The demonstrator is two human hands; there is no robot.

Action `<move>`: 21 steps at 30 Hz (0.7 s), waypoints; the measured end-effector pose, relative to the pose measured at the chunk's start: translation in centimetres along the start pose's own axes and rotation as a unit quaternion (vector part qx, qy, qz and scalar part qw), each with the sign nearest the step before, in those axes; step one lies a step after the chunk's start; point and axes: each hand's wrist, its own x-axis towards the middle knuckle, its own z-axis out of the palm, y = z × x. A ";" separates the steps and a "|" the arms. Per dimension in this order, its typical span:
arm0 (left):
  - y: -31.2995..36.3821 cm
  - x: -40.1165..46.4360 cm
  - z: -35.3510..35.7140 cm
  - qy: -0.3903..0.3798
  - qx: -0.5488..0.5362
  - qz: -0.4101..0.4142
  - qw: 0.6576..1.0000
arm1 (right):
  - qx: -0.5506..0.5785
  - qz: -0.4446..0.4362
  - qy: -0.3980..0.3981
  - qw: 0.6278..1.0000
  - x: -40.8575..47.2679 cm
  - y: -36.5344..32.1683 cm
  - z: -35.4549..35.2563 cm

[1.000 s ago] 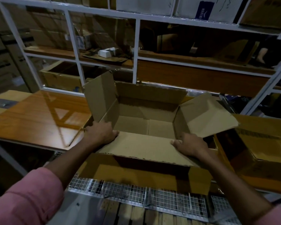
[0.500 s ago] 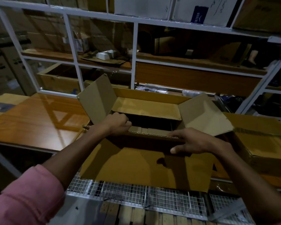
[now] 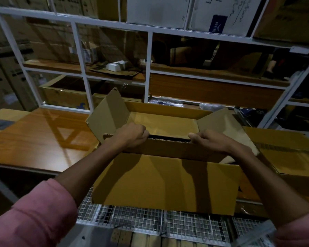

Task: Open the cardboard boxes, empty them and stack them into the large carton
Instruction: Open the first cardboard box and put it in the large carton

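Corrugated brown cardboard forms the box (image 3: 165, 182) in hand, which sits at the near edge of the wooden table (image 3: 34, 138) and overhangs a wire mesh rack (image 3: 143, 221) below. Its near wall faces the camera, plain and unprinted, with the shadows of both forearms across it. Two end flaps stand open: the left flap (image 3: 105, 113) upright and angled outward, the right flap (image 3: 221, 122) splayed toward a second brown carton (image 3: 285, 150) just beside it on the right. The far long flap lies folded inward over the opening, leaving a dark slot along the near rim; whether anything is inside cannot be seen through that slot. The left hand (image 3: 130, 134) has its fingers curled over the near top edge close to the left corner, gripping the board. The right hand (image 3: 209, 139) pinches the same edge near the right corner, thumb extended along the rim. To perform this step well, keep both grips level and spaced near the corners so the wall does not buckle; draw the edge evenly toward the body and support the overhanging base so the box does not tip off the table. Behind stands a white metal shelf frame (image 3: 148, 68) carrying further cartons and a small white object (image 3: 114, 65).
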 end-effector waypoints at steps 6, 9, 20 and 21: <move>1.0 2.9 -1.3 -0.034 -0.010 0.004 0.999 | 0.045 0.029 -0.057 0.997 3.9 0.2 -1.0; 1.0 5.7 -1.6 -0.085 -0.019 0.004 0.996 | 0.019 0.059 -0.117 0.991 7.3 1.6 -1.3; 0.0 21.0 3.1 -0.391 0.149 -0.039 0.907 | -0.116 0.051 -0.357 0.925 21.1 9.6 3.7; 0.2 21.7 3.8 -0.391 0.156 -0.036 0.906 | -0.111 0.064 -0.382 0.915 21.8 10.4 5.2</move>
